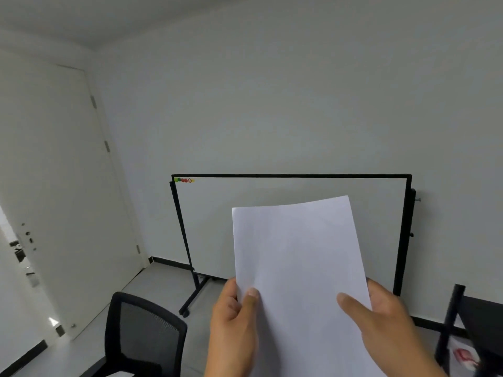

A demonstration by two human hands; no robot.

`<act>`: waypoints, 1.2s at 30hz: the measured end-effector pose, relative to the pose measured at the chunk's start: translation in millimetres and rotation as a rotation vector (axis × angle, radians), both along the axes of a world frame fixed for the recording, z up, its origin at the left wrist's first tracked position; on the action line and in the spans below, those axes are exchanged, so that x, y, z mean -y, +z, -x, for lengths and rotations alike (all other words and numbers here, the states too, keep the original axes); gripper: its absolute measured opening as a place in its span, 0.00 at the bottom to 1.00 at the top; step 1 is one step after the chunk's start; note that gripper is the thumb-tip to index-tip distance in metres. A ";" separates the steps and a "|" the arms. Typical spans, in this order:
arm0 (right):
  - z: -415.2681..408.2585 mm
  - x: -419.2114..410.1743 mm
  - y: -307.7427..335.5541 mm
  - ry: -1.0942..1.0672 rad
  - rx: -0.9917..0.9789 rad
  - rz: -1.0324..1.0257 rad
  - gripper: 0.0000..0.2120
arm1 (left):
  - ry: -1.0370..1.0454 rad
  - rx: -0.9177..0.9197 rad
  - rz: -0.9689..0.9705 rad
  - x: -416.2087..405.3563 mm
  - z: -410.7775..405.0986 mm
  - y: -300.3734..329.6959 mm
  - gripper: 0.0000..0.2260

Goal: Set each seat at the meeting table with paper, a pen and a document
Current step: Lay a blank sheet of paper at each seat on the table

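Note:
Blank white paper [299, 257] stands upright in front of me, held in both hands. My left hand [234, 322] grips its left edge, thumb on the front. My right hand [386, 322] grips its right edge, thumb laid across the front. Whether it is one sheet or a thin stack I cannot tell. The meeting table, pens and documents are out of view.
A black mesh office chair [144, 333] stands at the lower left. A black-framed whiteboard [206, 219] on a wheeled stand is against the far wall. A white door [62, 186] is at the left. Another black chair frame [454, 322] shows at the right edge.

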State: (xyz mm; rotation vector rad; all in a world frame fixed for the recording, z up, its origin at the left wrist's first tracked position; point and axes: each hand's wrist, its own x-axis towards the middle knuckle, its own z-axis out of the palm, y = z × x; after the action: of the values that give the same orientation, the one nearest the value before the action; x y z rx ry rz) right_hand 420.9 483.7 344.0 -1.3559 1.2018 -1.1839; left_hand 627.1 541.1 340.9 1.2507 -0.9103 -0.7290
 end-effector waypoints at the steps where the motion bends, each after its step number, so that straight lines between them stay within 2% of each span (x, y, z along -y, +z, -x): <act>1: -7.2 23.2 0.6 -0.014 -0.009 -0.006 0.11 | -0.009 -0.013 -0.006 24.6 -8.1 -2.5 0.13; 4: -28.6 77.4 15.4 -0.027 -0.003 -0.009 0.11 | -0.039 -0.051 0.023 83.2 -28.6 8.6 0.12; 12: -67.0 223.1 39.9 -0.021 0.052 0.014 0.14 | -0.051 0.036 0.048 229.9 -67.9 40.9 0.11; 25: -130.9 521.1 47.2 0.231 0.152 -0.028 0.10 | 0.211 0.088 0.039 486.1 -111.6 43.2 0.12; 36: -278.8 666.1 50.9 0.496 0.183 -0.051 0.15 | 0.476 0.119 0.033 591.8 -240.7 39.7 0.10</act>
State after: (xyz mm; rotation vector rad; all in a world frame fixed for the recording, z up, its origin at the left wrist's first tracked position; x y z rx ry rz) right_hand 699.7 -182.4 394.9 -1.3706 0.7036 -0.8899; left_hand 867.8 -50.7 380.7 1.4227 -0.6764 -0.2638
